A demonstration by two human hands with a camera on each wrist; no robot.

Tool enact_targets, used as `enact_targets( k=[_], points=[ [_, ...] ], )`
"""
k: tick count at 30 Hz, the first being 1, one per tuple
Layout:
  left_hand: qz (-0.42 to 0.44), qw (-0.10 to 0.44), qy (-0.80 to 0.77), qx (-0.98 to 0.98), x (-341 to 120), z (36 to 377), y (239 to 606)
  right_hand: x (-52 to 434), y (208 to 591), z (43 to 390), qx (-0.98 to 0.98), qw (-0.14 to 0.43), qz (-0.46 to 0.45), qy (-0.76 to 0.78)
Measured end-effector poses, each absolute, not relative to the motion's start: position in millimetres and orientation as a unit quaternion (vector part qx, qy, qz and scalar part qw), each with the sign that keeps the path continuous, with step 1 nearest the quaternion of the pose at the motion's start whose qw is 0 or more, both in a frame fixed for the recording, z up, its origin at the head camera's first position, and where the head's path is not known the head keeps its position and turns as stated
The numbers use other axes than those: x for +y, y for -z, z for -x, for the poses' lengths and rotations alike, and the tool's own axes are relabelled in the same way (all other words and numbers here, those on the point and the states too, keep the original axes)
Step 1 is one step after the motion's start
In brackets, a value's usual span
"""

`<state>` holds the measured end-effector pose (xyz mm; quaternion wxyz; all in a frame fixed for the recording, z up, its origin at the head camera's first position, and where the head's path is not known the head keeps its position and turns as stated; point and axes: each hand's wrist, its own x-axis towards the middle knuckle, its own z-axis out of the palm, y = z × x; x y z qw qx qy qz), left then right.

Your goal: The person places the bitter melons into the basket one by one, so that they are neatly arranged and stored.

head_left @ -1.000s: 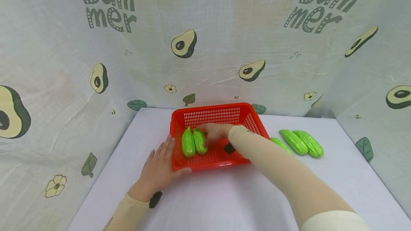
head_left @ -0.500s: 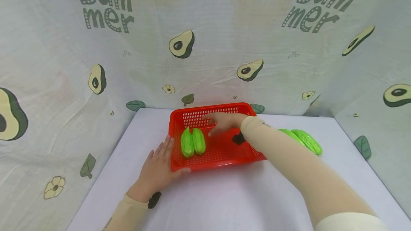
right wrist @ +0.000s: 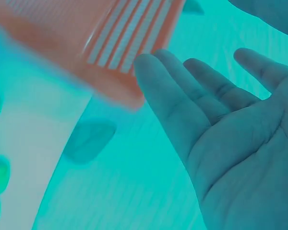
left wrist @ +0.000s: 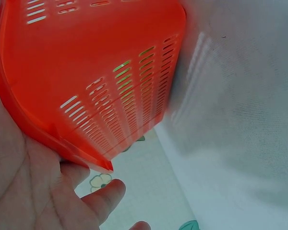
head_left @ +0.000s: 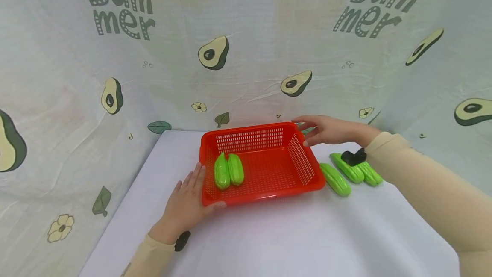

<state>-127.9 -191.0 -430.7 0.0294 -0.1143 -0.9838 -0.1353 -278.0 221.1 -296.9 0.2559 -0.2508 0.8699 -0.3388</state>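
Two green bitter melons (head_left: 221, 173) lie side by side at the left end of a red plastic basket (head_left: 265, 197). My left hand (head_left: 183, 208) rests at the basket's front left corner, fingers extended along the left rim and thumb at the front. In the left wrist view, the palm (left wrist: 29, 191) is against the basket's rim. My right hand (head_left: 332, 131) hovers around the back right corner, holding nothing. Its fingers are loosely extended in the right wrist view, where the basket's slotted wall (right wrist: 120, 91) appears behind the fingertips; whether they touch it, I cannot tell.
Right of the basket, a bitter melon (head_left: 335, 179) lies close to its wall. Two others (head_left: 352, 174) lie beyond it, partly covered by the black wrist camera (head_left: 353, 157). A patterned cloth (head_left: 253, 54) rises behind the white table (head_left: 276, 238).
My right hand has let go of the second bitter melon, lifted out of the basket and moved right to its back right corner. The left hand stays at the front left corner.
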Motion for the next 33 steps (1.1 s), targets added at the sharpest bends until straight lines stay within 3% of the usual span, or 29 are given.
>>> enact_targets(
  k=[15, 33],
  points=[
    [0.121, 0.041, 0.129, -0.983, -192, 128, 431, 322, 331, 228, 0.888, 0.211, 0.208, 0.352],
    [0.116, 0.030, 0.134, -0.984, -191, 127, 431, 344, 390, 199, 0.896, 0.174, 0.190, 0.361]
  ],
)
